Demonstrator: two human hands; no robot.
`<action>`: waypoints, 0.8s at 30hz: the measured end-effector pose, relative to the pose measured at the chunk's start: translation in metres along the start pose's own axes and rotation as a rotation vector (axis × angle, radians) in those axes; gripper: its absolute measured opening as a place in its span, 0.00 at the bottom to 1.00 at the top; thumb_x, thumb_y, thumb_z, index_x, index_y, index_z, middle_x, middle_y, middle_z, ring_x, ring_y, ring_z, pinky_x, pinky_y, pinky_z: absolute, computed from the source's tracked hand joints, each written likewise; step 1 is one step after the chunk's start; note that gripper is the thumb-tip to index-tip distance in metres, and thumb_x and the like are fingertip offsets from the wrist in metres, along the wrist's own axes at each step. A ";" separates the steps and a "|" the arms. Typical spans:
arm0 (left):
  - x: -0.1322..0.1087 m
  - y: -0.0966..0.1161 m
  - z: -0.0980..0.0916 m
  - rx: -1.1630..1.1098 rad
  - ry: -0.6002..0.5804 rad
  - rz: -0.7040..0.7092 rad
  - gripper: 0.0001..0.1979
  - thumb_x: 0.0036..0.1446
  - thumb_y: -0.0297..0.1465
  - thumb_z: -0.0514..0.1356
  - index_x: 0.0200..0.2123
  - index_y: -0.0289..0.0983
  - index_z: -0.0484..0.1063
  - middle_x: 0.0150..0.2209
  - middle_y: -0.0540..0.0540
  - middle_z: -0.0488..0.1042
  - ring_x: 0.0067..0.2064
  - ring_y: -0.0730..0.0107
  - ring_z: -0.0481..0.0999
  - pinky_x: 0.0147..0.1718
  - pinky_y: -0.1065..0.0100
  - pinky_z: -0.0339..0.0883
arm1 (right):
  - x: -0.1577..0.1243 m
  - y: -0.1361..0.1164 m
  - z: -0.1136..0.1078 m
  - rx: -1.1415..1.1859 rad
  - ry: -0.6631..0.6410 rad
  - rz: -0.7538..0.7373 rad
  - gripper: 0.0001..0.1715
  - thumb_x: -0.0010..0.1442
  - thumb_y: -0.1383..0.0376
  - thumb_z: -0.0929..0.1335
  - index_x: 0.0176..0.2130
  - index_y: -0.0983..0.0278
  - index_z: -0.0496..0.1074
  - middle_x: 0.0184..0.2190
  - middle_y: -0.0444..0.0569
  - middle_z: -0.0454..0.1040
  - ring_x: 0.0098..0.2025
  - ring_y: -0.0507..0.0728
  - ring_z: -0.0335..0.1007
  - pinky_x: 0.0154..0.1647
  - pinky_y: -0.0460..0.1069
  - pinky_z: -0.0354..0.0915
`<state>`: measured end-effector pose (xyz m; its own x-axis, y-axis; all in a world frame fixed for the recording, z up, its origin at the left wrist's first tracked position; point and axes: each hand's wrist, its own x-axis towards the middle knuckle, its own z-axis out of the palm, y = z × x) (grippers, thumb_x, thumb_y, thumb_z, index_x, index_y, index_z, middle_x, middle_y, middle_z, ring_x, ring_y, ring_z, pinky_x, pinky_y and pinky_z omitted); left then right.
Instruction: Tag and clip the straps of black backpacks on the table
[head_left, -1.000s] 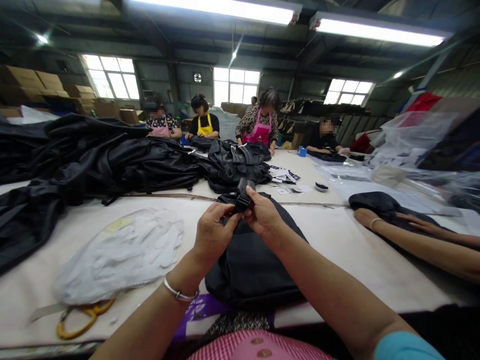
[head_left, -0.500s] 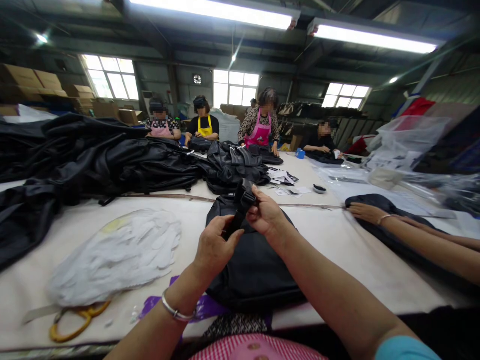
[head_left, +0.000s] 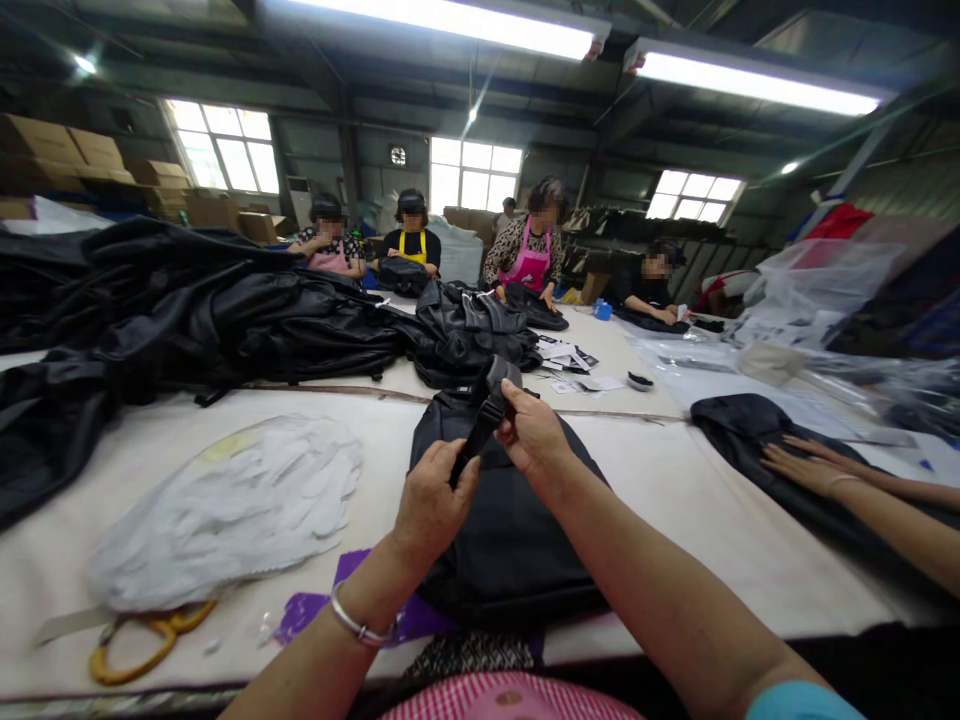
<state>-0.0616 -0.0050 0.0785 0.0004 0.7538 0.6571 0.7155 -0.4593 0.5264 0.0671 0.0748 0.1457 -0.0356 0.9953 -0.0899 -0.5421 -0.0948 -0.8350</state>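
Observation:
A black backpack lies flat on the table right in front of me. Above its upper part I hold a black strap with a plastic buckle. My left hand is closed round the lower stretch of the strap, thumb on top. My right hand pinches the strap by the buckle, farther up. Past the buckle the strap bends over in a wide loop. Where it joins the backpack is hidden by my hands.
Left are white cloth pieces, yellow-handled scissors and a purple plastic bag. A heap of black bags covers the far left. At right, a co-worker's hands press another black bag. Paper tags lie ahead.
My left hand has shifted slightly along the strap, and the strap now shows straighter between my hands. The co-worker's hands at right have slid back along their bag.

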 end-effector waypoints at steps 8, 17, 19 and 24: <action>-0.015 -0.010 -0.005 -0.118 -0.029 -0.130 0.14 0.59 0.35 0.59 0.47 0.39 0.71 0.40 0.44 0.73 0.40 0.64 0.73 0.39 0.64 0.69 | 0.000 0.018 -0.002 -0.059 -0.042 0.043 0.18 0.55 0.57 0.70 0.23 0.63 0.62 0.12 0.37 0.61 0.12 0.46 0.51 0.10 0.43 0.47; 0.030 -0.002 -0.027 -0.530 -0.098 -0.327 0.16 0.57 0.39 0.60 0.46 0.37 0.72 0.39 0.45 0.77 0.39 0.65 0.76 0.39 0.66 0.69 | -0.008 0.027 0.000 -0.368 -0.101 -0.163 0.26 0.51 0.46 0.71 0.20 0.63 0.62 0.10 0.39 0.61 0.12 0.48 0.55 0.12 0.44 0.49; 0.041 -0.006 -0.031 -0.546 -0.130 -0.356 0.17 0.55 0.41 0.62 0.42 0.36 0.73 0.35 0.45 0.77 0.36 0.66 0.76 0.35 0.68 0.69 | -0.009 0.027 0.002 -0.461 -0.128 -0.196 0.27 0.51 0.46 0.70 0.20 0.64 0.63 0.10 0.39 0.61 0.13 0.48 0.55 0.12 0.44 0.50; 0.060 -0.020 -0.041 -0.672 -0.218 -0.529 0.15 0.48 0.42 0.67 0.28 0.34 0.73 0.23 0.50 0.72 0.25 0.76 0.69 0.23 0.75 0.62 | -0.013 0.027 0.005 -0.446 -0.349 -0.189 0.27 0.56 0.45 0.66 0.23 0.65 0.69 0.15 0.41 0.66 0.16 0.48 0.58 0.17 0.44 0.54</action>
<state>-0.1043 0.0297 0.1297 -0.0322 0.9873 0.1557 0.0977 -0.1519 0.9836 0.0491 0.0589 0.1274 -0.2871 0.9361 0.2034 -0.1636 0.1613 -0.9733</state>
